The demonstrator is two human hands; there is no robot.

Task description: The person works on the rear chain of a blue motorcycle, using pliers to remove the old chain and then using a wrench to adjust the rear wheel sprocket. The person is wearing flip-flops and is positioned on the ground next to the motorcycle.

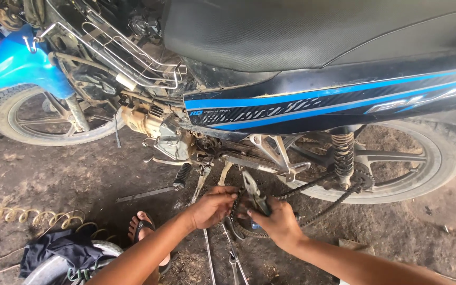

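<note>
My left hand (215, 205) is closed on the drive chain (312, 186), fingers curled over the links where the chain hangs loose below the engine. My right hand (276, 221) is clamped around the handles of a pair of pliers (253, 192); the plier nose points up and to the left, toward the frame, and sits just beside the chain end held by the left hand. The two hands are close together, almost touching, both low over the dirt floor (69, 174).

The chain runs from my hands rearward to the rear sprocket (362, 179) at the hub of the rear wheel (439, 158). It sags in two slack runs and is off the front of the drivetrain. A dark round part lies on the floor directly under my hands; I cannot tell what it is.

The motorcycle (312, 100) stands side-on, black bodywork with blue stripes, seat at the top. The rear shock spring (343, 153) stands upright just ahead of the sprocket. The engine (159, 132) is exposed, with the footpeg (182, 176) projecting below it. The front wheel (38, 119) and blue fender (19, 66) are at the left edge.

On the floor: long thin tools (233, 261) below my hands, a flat metal bar (143, 195) near the footpeg, my sandalled foot (142, 228), a dark cloth (62, 245) over a tyre (67, 266) at the lower left corner, and a coiled yellowish hose (27, 216) beside it.
</note>
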